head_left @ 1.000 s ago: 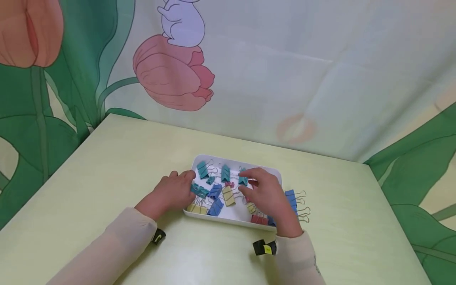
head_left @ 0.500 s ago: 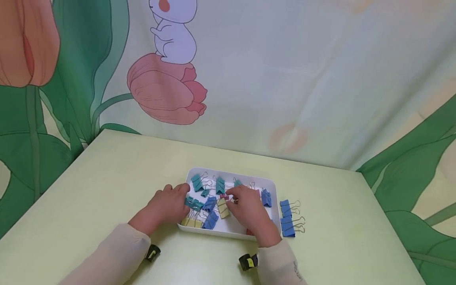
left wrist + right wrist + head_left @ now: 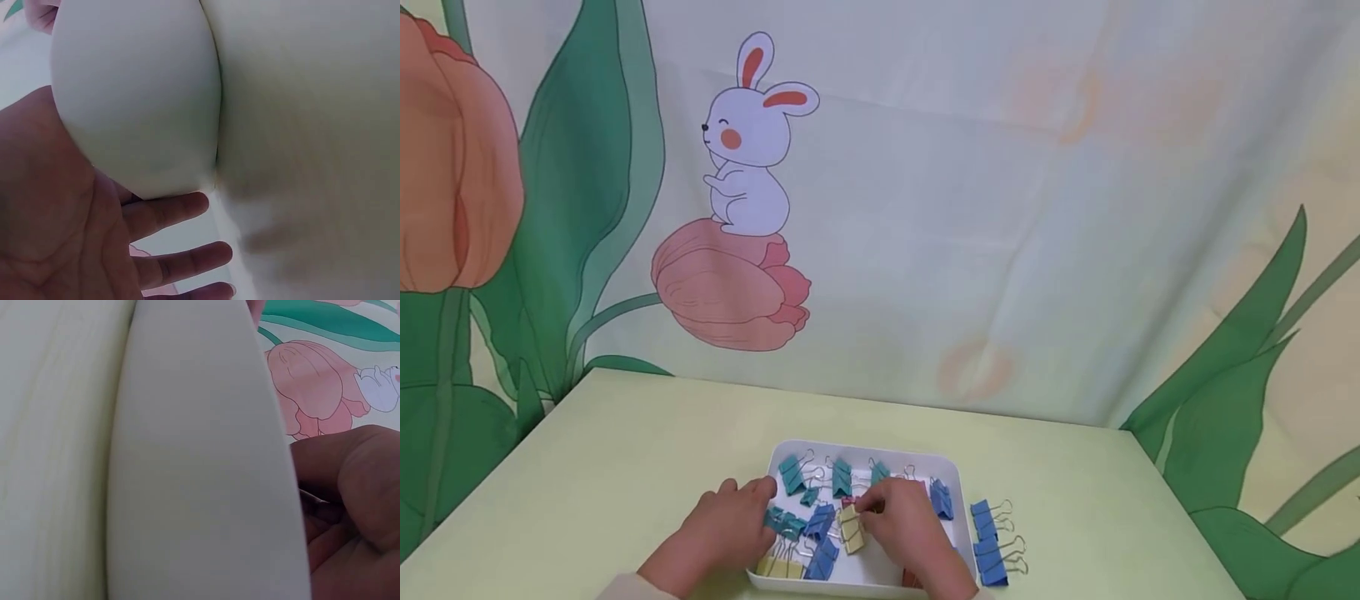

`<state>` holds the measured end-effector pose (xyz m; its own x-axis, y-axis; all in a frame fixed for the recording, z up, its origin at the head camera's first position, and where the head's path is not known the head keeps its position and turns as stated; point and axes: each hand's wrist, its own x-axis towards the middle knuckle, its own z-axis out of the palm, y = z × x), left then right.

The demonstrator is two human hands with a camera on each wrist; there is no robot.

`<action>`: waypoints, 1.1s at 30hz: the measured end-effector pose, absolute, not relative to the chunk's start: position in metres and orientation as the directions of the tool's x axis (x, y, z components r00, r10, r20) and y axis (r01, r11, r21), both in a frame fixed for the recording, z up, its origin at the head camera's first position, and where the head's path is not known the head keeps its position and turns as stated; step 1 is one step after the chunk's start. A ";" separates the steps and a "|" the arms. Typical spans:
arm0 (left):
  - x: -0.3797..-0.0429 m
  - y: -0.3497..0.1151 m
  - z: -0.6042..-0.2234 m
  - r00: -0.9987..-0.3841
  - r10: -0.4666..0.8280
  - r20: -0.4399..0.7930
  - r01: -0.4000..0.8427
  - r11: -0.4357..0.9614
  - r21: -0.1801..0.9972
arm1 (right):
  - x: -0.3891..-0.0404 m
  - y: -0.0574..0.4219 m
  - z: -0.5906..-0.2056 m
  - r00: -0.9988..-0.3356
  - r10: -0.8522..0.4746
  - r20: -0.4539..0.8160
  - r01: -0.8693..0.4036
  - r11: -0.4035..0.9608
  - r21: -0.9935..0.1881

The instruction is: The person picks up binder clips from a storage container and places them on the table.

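Observation:
A shallow white tray (image 3: 880,450) on the table holds binder clips in several colours. My left hand (image 3: 730,525) holds the tray's left end, thumb at the inner side; in the left wrist view its fingers (image 3: 181,259) reach down outside the wall. Over the middle of the tray, my right hand (image 3: 910,525) pinches a small pink binder clip (image 3: 848,502) between thumb and index finger. Just below those fingertips lies a yellow binder clip (image 3: 852,531). Teal clips (image 3: 841,477) line the back, and blue clips (image 3: 821,522) lie left of centre. The right hand covers part of the tray's right half.
Two larger blue binder clips (image 3: 990,560) lie on the table just outside the tray's right wall. Another blue clip (image 3: 941,498) sits inside at the right end. Behind the pale table (image 3: 662,442) hangs a cloth (image 3: 910,208) printed with tulips and a rabbit.
My right hand has moved left over the tray to the pink clip, and its thumb and index finger have closed together. The left hand stays at the tray's left end; the head view has tilted up.

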<state>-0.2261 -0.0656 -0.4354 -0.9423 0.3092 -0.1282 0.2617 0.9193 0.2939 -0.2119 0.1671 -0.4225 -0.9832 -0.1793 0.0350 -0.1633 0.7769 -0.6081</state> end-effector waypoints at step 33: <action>-0.227 -0.076 -0.436 -0.892 0.443 0.096 0.452 0.881 0.141 | -0.166 0.227 -0.353 -0.990 0.073 0.121 -0.039 0.681 -0.731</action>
